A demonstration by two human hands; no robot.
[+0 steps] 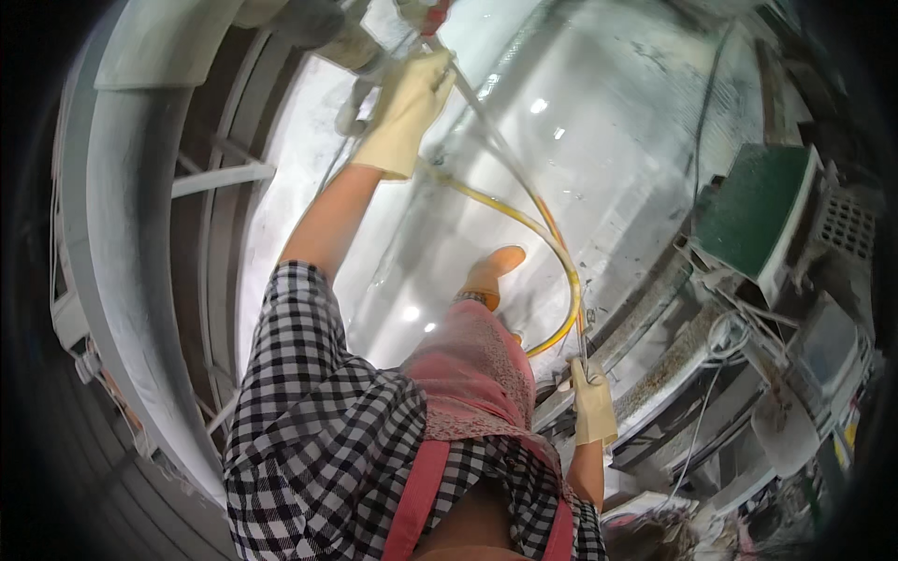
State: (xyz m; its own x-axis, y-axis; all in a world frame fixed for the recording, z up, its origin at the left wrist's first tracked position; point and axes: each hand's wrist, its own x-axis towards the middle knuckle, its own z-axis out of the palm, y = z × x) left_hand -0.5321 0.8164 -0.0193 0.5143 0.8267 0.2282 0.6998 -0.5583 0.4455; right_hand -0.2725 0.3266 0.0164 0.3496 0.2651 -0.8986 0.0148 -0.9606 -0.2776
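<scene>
My left hand (412,101), in a cream rubber glove, is raised toward the upper left beside grey pipe fittings (346,47) and a small red part (436,17). Its fingers are closed, but what they grip is hidden. A pale hose (500,145) passes by that fist and runs down to my right hand (592,402), low on the right in a matching glove. The right fingers are wrapped round the hose's lower stretch. Between the hands, a yellow hose (572,280) bends in a wide loop above the wet floor.
A thick grey pipe (136,243) curves along the left. On the right stand a green-topped metal box (753,201), a perforated crate (847,224) and grimy machine parts (673,374). The pale floor (617,140) looks wet and shiny. My orange boot (491,276) stands on it.
</scene>
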